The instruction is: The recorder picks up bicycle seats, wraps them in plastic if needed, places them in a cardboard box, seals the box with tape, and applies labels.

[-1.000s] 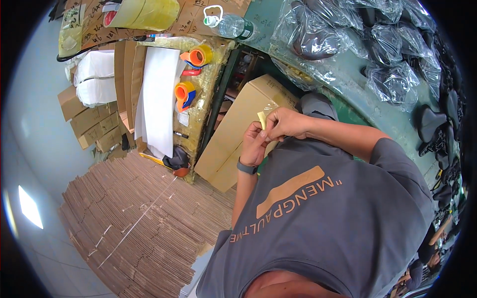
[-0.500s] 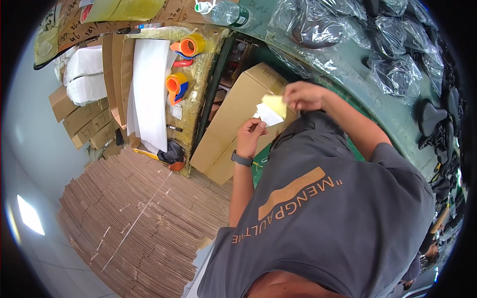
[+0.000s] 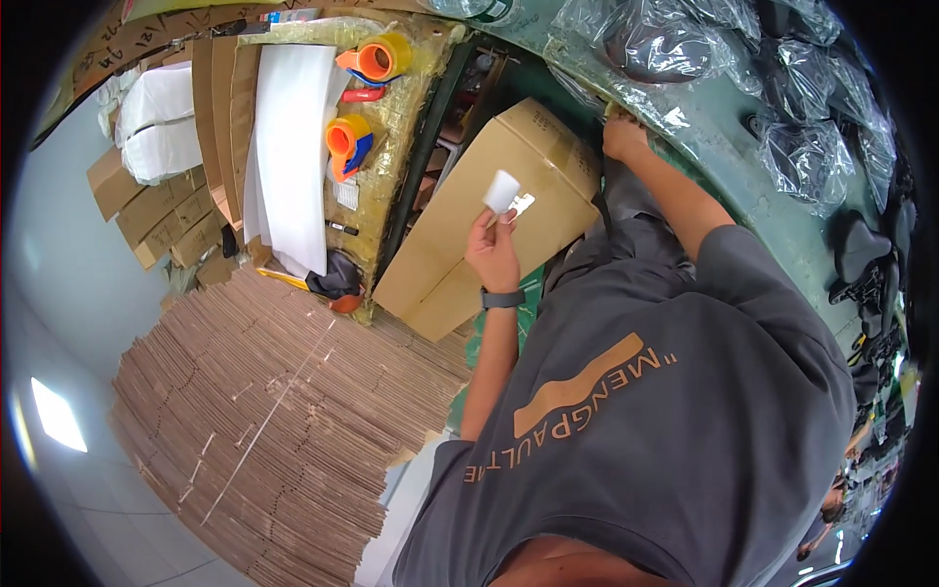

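My left hand (image 3: 496,249), with a dark band on its wrist, is raised over a large cardboard box (image 3: 450,235). Its thumb and fingers pinch a small white label (image 3: 501,192), which curls upward. Just beside the label a bright white patch shows against the box; I cannot make out whether it belongs to the label. My right hand (image 3: 623,135) reaches to the near edge of the green table (image 3: 685,127), its fingers curled and partly hidden. At its fingertips a bit of pale yellow paper (image 3: 612,108) shows.
Plastic-wrapped black bicycle saddles (image 3: 665,44) cover the green table. Left of the box, a taped bench holds orange tape dispensers (image 3: 344,147), white foam sheets (image 3: 290,157) and a black marker (image 3: 341,228). Flattened cartons (image 3: 293,421) are stacked at the lower left.
My right hand has moved away from the left, up and right to the table edge, with the yellow paper parted from the white label. My left hand has shifted slightly up and right.
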`<action>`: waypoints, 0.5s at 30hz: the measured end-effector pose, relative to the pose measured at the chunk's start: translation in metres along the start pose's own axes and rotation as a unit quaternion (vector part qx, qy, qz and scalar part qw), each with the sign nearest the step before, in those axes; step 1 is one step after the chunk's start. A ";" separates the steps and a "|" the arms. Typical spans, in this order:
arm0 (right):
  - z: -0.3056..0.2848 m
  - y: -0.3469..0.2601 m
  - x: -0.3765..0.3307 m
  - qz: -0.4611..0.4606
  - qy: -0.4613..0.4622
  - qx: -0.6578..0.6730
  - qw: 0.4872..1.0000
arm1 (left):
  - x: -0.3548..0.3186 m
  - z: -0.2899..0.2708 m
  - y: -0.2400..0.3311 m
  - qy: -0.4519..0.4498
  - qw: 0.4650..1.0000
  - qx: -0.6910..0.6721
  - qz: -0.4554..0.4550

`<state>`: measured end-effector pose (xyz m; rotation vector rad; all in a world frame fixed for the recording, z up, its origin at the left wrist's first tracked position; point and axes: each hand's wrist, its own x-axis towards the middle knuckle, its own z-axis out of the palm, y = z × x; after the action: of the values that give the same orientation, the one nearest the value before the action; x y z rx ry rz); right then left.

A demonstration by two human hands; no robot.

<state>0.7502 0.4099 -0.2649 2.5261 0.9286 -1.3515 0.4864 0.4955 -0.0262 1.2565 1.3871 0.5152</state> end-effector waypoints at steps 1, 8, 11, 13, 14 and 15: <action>-0.005 -0.002 -0.012 -0.015 0.055 -0.026 0.998 | 0.003 0.006 0.002 -0.005 1.000 -0.002 0.000; -0.097 -0.037 -0.143 -0.031 -0.341 0.667 0.662 | 0.019 0.033 0.033 -0.128 0.903 0.266 0.313; -0.069 -0.042 -0.133 -0.097 -0.346 0.655 0.665 | 0.030 0.036 0.031 -0.192 0.847 0.326 0.374; -0.046 -0.053 -0.098 -0.137 -0.236 0.670 0.690 | 0.033 0.033 0.029 -0.201 0.839 0.395 0.315; -0.031 -0.053 -0.069 -0.111 -0.180 0.683 0.699 | 0.034 0.033 0.026 -0.207 0.838 0.393 0.315; -0.037 -0.060 -0.049 -0.122 -0.139 0.633 0.752 | 0.035 0.024 0.019 -0.188 0.864 0.381 0.272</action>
<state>0.7221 0.4498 -0.1944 2.7346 0.1977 -3.1454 0.5227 0.5238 -0.0318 2.2897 0.8904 0.0475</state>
